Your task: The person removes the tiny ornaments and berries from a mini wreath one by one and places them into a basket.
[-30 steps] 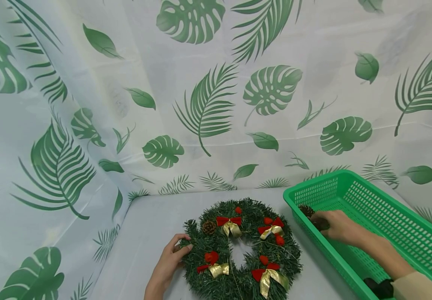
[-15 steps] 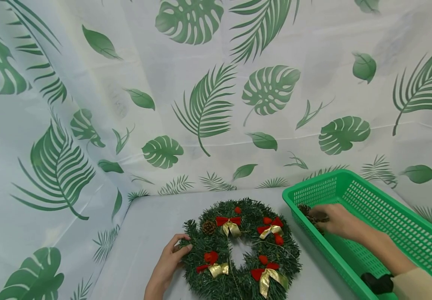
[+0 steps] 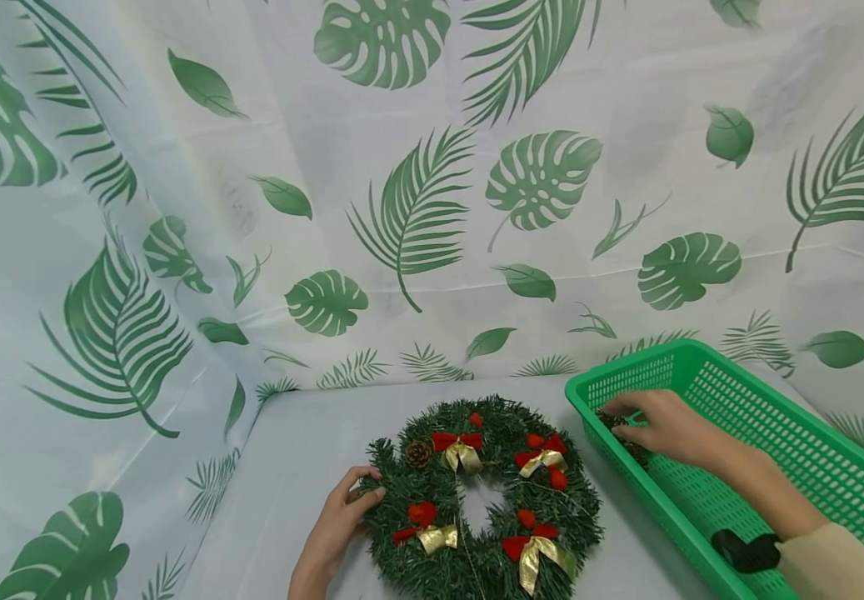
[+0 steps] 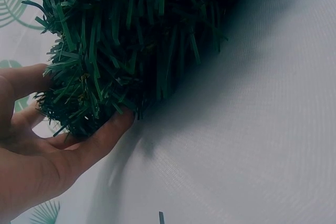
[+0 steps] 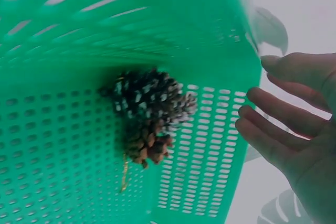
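A green wreath [image 3: 487, 417] with red-and-gold bows, red ornaments and a pinecone [image 3: 417, 454] lies flat on the table. My left hand [image 3: 340, 521] grips its left edge; in the left wrist view the thumb and fingers bracket the green tips. On the right, my right hand [image 3: 660, 427] reaches into the far end of a green plastic basket [image 3: 682, 515], over some pinecones [image 3: 634, 450]. The right wrist view shows its fingers [image 5: 286, 111] loosely bent and holding nothing. There, a dark pinecone [image 5: 147, 95] with pale tips and a brown pinecone [image 5: 149, 145] lie together, a gold cord hanging below.
The white table [image 3: 289, 450] meets a white backdrop [image 3: 417, 350] printed with green leaves behind and to the left. The basket has raised, perforated walls and stands right of the wreath. A black device [image 3: 746, 550] sits at my right wrist.
My right hand, earlier with its fingers on a dark pinecone, has come off it and shifted slightly up and left, its fingers spreading. The left hand and wreath stay put.
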Available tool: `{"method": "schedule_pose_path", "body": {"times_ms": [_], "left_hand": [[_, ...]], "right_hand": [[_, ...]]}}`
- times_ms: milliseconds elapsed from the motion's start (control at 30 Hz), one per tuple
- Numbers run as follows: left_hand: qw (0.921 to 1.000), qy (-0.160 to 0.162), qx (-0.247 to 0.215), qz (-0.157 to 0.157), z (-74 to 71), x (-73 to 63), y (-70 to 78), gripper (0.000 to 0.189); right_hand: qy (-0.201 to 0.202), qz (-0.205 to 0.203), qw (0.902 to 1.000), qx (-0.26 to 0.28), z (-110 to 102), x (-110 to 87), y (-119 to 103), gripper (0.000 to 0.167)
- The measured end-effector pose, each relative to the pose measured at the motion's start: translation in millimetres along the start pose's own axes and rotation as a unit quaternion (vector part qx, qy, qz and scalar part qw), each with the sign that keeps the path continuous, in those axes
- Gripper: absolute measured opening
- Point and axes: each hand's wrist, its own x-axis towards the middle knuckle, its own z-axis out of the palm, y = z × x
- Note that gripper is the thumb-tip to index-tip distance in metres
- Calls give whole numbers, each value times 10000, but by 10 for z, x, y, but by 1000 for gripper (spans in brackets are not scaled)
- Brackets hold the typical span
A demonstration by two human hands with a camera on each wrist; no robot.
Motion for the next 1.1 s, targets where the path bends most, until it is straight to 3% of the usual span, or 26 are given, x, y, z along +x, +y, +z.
{"method": "schedule_pose_path", "body": {"times_ms": [567, 1100], "left_hand": [[10000, 30, -8, -1, -6, 25, -27, 36], [10000, 14, -69, -31, 0, 3, -7, 35]], "right_hand": [[-191, -245, 9993, 216, -67, 236, -269, 26], [-423, -369, 9975, 430, 135, 425, -459, 28]]}}
